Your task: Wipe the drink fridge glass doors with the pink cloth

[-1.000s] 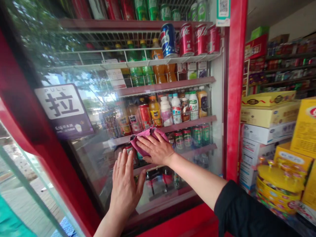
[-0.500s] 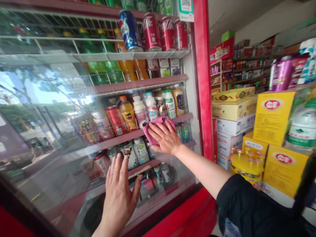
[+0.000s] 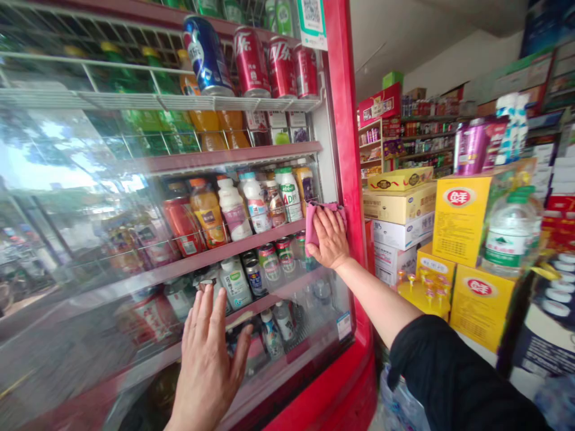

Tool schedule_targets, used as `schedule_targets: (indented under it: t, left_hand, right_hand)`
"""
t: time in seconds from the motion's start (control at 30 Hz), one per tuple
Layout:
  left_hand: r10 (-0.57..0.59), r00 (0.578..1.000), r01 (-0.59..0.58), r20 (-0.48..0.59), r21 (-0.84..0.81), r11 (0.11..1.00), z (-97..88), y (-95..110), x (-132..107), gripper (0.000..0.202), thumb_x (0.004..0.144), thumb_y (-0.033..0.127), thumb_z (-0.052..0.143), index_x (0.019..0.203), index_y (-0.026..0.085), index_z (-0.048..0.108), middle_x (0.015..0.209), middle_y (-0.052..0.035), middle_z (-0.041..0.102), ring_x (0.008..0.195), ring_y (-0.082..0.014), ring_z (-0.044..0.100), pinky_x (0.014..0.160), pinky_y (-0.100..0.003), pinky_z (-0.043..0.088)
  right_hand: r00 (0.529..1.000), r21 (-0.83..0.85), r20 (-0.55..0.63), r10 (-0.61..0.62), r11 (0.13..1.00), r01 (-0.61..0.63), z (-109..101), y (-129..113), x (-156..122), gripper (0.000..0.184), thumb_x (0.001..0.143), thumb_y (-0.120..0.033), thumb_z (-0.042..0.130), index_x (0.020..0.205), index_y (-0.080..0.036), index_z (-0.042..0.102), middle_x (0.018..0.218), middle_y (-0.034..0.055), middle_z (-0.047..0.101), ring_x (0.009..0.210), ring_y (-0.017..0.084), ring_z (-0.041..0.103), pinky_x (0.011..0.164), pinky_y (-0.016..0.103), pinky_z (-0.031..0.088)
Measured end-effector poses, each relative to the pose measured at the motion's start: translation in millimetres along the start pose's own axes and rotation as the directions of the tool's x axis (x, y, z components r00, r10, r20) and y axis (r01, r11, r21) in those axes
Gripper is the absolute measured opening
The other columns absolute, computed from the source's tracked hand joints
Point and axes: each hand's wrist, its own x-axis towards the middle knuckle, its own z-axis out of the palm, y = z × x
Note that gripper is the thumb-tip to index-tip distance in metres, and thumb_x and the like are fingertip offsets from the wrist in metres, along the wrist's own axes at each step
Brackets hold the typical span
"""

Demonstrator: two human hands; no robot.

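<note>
Right hand [image 3: 331, 238] is lying flat, pressing a pink folded cloth [image 3: 314, 220] against the glass fridge door [image 3: 90, 251] by its red frame [image 3: 344, 149], hiding most of it. Left hand [image 3: 207, 359] is resting open on the glass, holding nothing, wrist cut off.

Soft pink cloth [image 3: 314, 218] on glossy glass door [image 3: 90, 227]; shiny metal cans [image 3: 251, 60].

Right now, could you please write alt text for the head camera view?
A right hand presses a pink cloth against the glass door of a red drinks fridge, at its right edge. The left hand lies flat on the glass lower down. Yellow boxes stand beside.
</note>
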Motion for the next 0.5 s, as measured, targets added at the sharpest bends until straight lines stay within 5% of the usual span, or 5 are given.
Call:
schedule_targets:
  t: [0.17,0.33,0.5]
  left_hand:
    - [-0.012,1.0,0.012,-0.011,-0.002,1.0,-1.3,-3,-3,0.087,0.106,0.044,0.062,0.179,0.024,0.02,0.184,-0.0203,0.032,0.172,-0.0395,0.029,0.134,-0.067,0.037]
    - [-0.046,0.999,0.046,-0.018,0.011,0.999,-5.3,-15,-15,0.088,0.105,0.044,0.063,0.18,0.024,0.019,0.184,-0.0207,0.031,0.172,-0.0403,0.03,0.133,-0.068,0.038]
    - [-0.096,0.995,0.097,-0.035,0.034,0.995,-13.5,-28,-30,0.089,0.106,0.042,0.063,0.18,0.025,0.018,0.184,-0.0206,0.031,0.172,-0.039,0.03,0.134,-0.067,0.038]
  right_hand:
    - [0.975,-0.002,-0.089,0.204,0.979,-0.205,9,-5,-17,0.089,0.107,-0.06,0.033,0.176,-0.005,0.027,0.18,0.0251,0.036,0.17,0.042,0.026,0.135,0.068,0.026]
    - [0.881,0.02,-0.166,0.443,0.895,-0.446,19,-54,-18,0.09,0.107,-0.056,0.038,0.178,-0.003,0.016,0.181,0.0293,0.03,0.17,0.044,0.026,0.133,0.072,0.028]
    - [0.86,0.042,-0.175,0.479,0.876,-0.48,18,-106,-12,0.09,0.108,-0.056,0.037,0.178,-0.004,0.014,0.18,0.0304,0.03,0.169,0.047,0.025,0.13,0.076,0.031]
